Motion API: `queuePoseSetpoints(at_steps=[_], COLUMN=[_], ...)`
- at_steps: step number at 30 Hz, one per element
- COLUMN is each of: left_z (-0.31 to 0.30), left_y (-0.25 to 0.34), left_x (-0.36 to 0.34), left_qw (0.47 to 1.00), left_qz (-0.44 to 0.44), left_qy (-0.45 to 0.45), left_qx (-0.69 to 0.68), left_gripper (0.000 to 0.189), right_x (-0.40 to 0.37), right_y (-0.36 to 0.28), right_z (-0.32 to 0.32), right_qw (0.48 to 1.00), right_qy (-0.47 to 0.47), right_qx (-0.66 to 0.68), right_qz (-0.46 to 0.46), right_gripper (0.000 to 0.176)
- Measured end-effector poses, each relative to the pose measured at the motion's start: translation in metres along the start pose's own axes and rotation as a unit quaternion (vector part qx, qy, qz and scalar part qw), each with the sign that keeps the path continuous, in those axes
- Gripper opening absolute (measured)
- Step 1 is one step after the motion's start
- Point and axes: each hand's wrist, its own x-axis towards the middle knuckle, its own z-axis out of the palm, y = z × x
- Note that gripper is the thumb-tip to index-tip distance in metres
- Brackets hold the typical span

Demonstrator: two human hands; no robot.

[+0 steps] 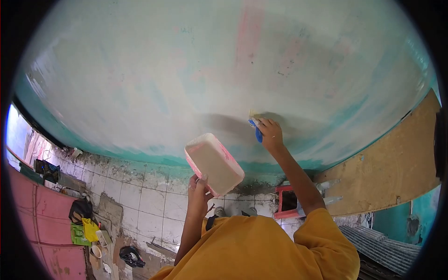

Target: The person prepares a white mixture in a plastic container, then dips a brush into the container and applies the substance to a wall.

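A person in a mustard-yellow shirt [261, 252] presses a blue-handled putty knife [256, 128] flat to a chalky, patchy white-and-turquoise wall [140, 70], the right hand [271, 134] closed round its handle. The left hand [198, 187] grips one short end of a pink rectangular plastic tray [213, 163], its shallow inside coated in pale paste, tilted just beside the wall. Below lie grimy square floor tiles [149, 200], a red stool [285, 201] and a rough chipboard sheet [392, 163].

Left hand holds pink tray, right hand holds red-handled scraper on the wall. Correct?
No: the scraper handle is blue, not red. The head view shows the right hand pressing the scraper to the wall, the left hand holding the pink tray.
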Motion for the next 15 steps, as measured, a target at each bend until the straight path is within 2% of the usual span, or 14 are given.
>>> queuePoseSetpoints(at_steps=[1, 2, 4, 6, 8, 10, 12, 13, 15], left_z=[-0.001, 0.000, -0.004, -0.005, -0.003, -0.001, 0.001, 0.003, 0.005], left_y=[0.002, 0.003, 0.003, 0.003, 0.003, -0.001, -0.004, -0.005, -0.006], left_x=[-0.002, -0.003, -0.004, -0.005, -0.005, -0.004, -0.003, -0.003, -0.006], left_qw=[1.000, 1.000, 1.000, 0.999, 0.999, 0.999, 0.999, 0.999, 0.998], left_qz=[0.008, 0.016, 0.021, 0.026, 0.026, 0.028, 0.030, 0.028, 0.031], left_qy=[0.004, 0.009, 0.001, -0.005, -0.007, 0.002, 0.012, 0.017, 0.024], left_qx=[-0.004, -0.010, -0.019, -0.029, -0.032, -0.034, -0.034, -0.036, -0.040], left_gripper=[0.075, 0.075, 0.074, 0.073, 0.074, 0.074, 0.074, 0.075, 0.076], right_x=[-0.002, 0.000, 0.027, 0.069, 0.118, 0.149, 0.162, 0.164, 0.143], right_y=[-0.003, 0.002, 0.010, 0.021, 0.010, 0.002, -0.008, -0.011, -0.006], right_z=[0.001, 0.001, -0.017, -0.043, -0.099, -0.138, -0.148, -0.147, -0.114], right_qw=[0.996, 0.996, 0.998, 0.990, 0.972, 0.981, 0.976, 0.969, 0.971], right_qy=[-0.071, -0.072, -0.043, 0.089, 0.191, 0.168, 0.193, 0.220, 0.196], right_qx=[0.030, 0.029, 0.010, -0.022, -0.044, -0.073, -0.084, -0.100, -0.125], right_qz=[0.040, 0.039, -0.033, -0.108, -0.127, -0.065, -0.060, -0.052, -0.061], right_gripper=[0.034, 0.034, 0.029, 0.029, 0.028, 0.029, 0.031, 0.033, 0.035])
